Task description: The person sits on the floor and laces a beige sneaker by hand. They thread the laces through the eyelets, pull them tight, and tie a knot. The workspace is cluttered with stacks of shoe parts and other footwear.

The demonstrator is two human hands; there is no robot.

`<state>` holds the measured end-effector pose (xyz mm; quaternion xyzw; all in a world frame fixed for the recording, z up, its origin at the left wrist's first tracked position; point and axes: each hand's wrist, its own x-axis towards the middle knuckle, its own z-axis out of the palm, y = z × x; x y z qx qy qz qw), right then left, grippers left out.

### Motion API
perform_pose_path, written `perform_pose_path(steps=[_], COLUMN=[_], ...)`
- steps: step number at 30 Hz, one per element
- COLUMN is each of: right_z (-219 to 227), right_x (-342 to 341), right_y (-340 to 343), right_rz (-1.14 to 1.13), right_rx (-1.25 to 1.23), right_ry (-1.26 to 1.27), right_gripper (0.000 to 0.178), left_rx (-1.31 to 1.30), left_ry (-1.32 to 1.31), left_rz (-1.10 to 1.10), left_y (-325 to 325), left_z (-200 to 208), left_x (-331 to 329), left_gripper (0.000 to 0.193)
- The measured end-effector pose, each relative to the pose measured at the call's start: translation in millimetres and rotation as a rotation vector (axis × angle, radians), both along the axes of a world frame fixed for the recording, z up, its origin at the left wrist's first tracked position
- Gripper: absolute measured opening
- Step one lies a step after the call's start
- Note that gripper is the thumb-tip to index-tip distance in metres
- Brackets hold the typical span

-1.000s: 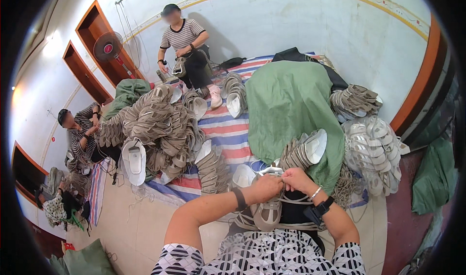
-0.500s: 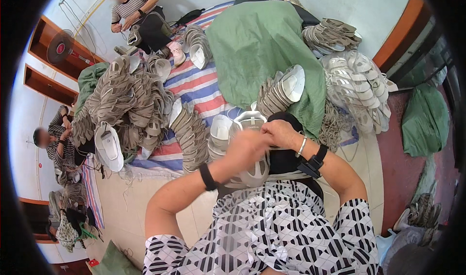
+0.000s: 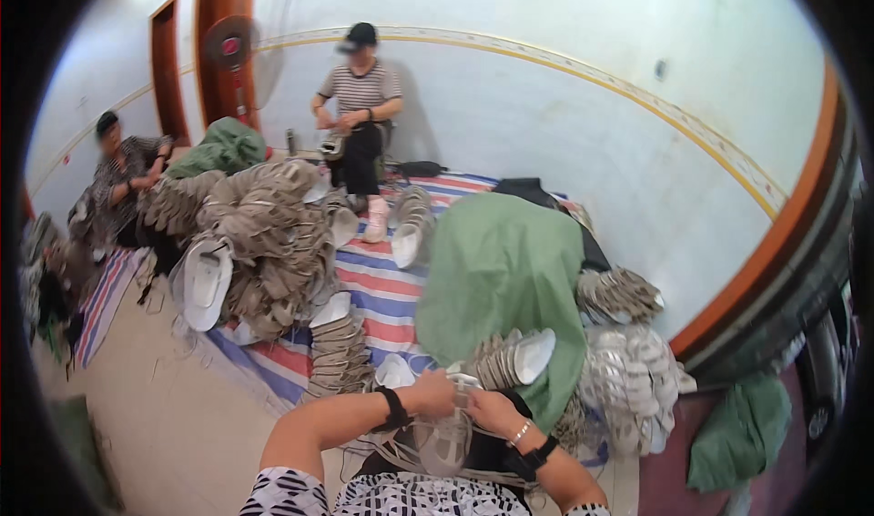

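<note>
A pale beige and grey shoe upper sits upright over my lap, its collar and tongue toward the far side. My left hand is closed at the left of the tongue, fingers curled against the upper. Opposite it, my right hand pinches the right edge near the lace holes. Whether a lace runs between the fingers is too small to tell. Just beyond the hands lies a row of nested shoe uppers with white soles. Another stack of uppers stands to the left.
A large heap of beige uppers covers the left of the striped sheet. A green cloth drapes a mound ahead. White uppers in clear wrapping and a green sack are at right. Two people sit working farther back.
The view has tilted up, bringing more wall and the two people into sight. My hands, formerly together above the upper, are now apart on either side of its tongue.
</note>
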<state>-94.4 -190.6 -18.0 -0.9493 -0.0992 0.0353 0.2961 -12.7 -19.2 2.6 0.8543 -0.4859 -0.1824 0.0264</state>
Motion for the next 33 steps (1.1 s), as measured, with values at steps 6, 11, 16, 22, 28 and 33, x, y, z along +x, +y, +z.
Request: perform_pose_path(steps=[6,11,16,22,28,33], right_z=[-16,-42,-53,-64,-20,-38], right_x=[-17,-11,-19,-14,-14,-5], right_y=[30,0,-4,16,13,-10], right_rz=[-0.217,0.049,-0.27,-0.181,-0.329,-0.124], right_rx=[-0.143,0.038,0.268,0.197,0.751,0.385], right_ry=[-0.079,0.018,0.069,-0.23,0.513,-0.444], right_gripper=[0.014,0.008,0.016,0.012,0.014,0.02], left_rx=[-0.04,-0.202,-0.281,-0.192,-0.231,-0.675], left_ry=[0.051,0.055,0.068,0.068,0.025,-0.434], left_rz=[0.023,0.087,0.151,0.073,0.071,-0.086], left_y=[-1,7,0,3,3,8], left_z=[-31,-18,-38,-27,-22,-17], left_x=[3,-6,-11,-7,-13,-26], left_gripper=[0.031,0.029,0.027,0.028,0.026,0.016])
